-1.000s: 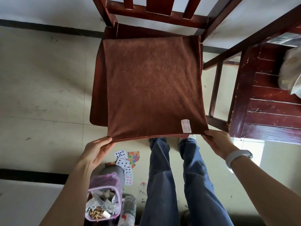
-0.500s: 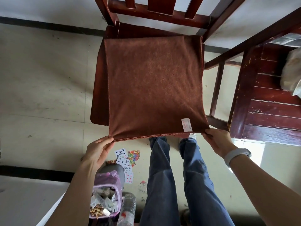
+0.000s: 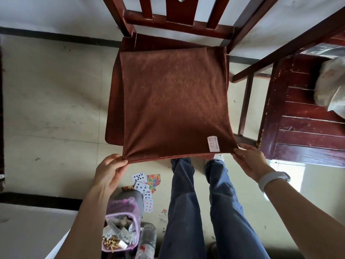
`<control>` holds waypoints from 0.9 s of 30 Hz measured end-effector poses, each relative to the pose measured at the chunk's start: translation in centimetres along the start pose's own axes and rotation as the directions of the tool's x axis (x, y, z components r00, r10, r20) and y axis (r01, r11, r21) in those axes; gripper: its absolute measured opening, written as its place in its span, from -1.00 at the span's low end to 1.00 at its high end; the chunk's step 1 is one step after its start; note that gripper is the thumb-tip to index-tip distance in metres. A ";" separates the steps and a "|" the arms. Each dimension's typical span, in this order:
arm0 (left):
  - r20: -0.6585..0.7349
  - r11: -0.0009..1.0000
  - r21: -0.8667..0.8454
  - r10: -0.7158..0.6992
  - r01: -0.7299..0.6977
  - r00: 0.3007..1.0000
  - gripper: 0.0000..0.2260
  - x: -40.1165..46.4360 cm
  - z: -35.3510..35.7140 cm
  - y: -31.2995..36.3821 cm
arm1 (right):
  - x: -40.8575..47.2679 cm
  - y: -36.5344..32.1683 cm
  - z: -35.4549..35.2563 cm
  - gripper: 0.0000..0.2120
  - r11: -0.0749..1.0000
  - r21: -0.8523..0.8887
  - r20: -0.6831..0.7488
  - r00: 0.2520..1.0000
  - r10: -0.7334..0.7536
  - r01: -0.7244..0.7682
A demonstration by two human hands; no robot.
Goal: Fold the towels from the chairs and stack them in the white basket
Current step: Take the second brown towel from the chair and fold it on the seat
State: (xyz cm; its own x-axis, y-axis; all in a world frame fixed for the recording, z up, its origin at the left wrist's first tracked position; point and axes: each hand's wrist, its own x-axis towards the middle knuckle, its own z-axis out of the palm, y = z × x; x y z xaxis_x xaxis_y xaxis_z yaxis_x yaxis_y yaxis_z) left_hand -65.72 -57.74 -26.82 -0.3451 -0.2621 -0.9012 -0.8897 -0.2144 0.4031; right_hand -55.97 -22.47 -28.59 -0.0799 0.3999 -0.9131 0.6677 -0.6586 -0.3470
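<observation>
A brown towel lies folded over the seat of a dark red wooden chair, its near edge hanging past the seat front. A white label sits by its near right corner. My left hand pinches the near left corner. My right hand pinches the near right corner; a pale band is on that wrist. The white basket is not in view.
A second dark red chair stands at the right with a whitish bundle on it. On the floor near my legs lie playing cards, a small bin with a purple liner and a plastic bottle.
Both hands keep hold of the towel's near corners. The view has tilted slightly, showing more of the chair back; the towel has barely moved.
</observation>
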 end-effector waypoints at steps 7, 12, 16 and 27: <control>0.110 0.866 0.181 0.454 -0.467 0.884 -0.69 -6.8 2.5 6.1 | -5.9 -6.6 -0.3 -0.79 0.975 -0.026 0.168 0.963 -0.212 0.219; 0.186 0.734 0.279 0.592 -0.619 0.784 -0.63 -11.2 4.0 11.9 | -10.6 -12.9 0.3 -0.76 0.904 -0.044 0.248 0.882 -0.402 0.424; 0.285 0.586 0.370 0.667 -0.721 0.689 -0.59 -15.5 4.7 15.8 | -13.9 -17.0 0.3 -0.72 0.792 -0.130 0.339 0.777 -0.530 0.597; 0.475 0.172 0.490 0.769 -0.855 0.427 -0.78 -21.4 4.7 20.0 | -21.6 -21.7 -1.4 -0.88 0.133 -0.484 0.369 0.340 -0.865 0.865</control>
State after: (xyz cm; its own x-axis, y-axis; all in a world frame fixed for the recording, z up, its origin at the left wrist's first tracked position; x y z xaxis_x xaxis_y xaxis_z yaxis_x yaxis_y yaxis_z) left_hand -77.57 -52.02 -0.20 -0.9738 0.1704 -0.1506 -0.0043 0.6483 0.7613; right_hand -67.74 -15.91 -1.05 -0.8780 0.4703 -0.0894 0.3781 0.5668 -0.7320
